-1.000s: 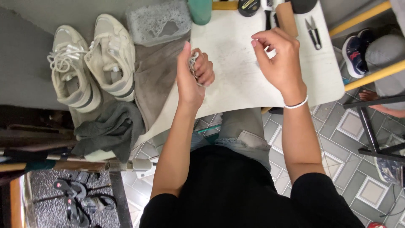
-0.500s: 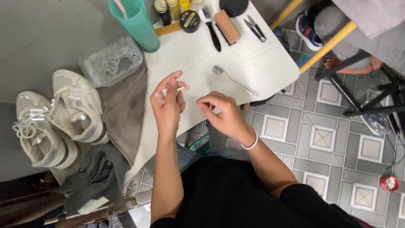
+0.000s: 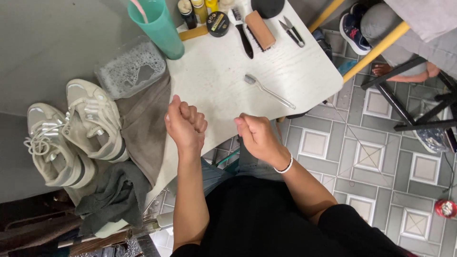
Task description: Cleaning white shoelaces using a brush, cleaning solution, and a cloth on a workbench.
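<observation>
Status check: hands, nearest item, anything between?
Left hand fisted, right hand curled; contents not visible. Toothbrush nearest, untouched on white table. Nothing between.

On the white table (image 3: 214, 81), a toothbrush (image 3: 269, 89) lies right of center. At the far edge stand a teal cup (image 3: 159, 28), a brush (image 3: 261, 29) and small scissors (image 3: 291, 31). Two pale sneakers (image 3: 71, 138) rest at the left, near a soapy container (image 3: 131, 69).

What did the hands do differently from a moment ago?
The left hand went from fingers raised around something small to a closed fist. The right hand came down off the table toward the near edge, fingers curled; what either holds is hidden. The toothbrush, shoes, green cup and soapy tub stayed where they were.
</observation>
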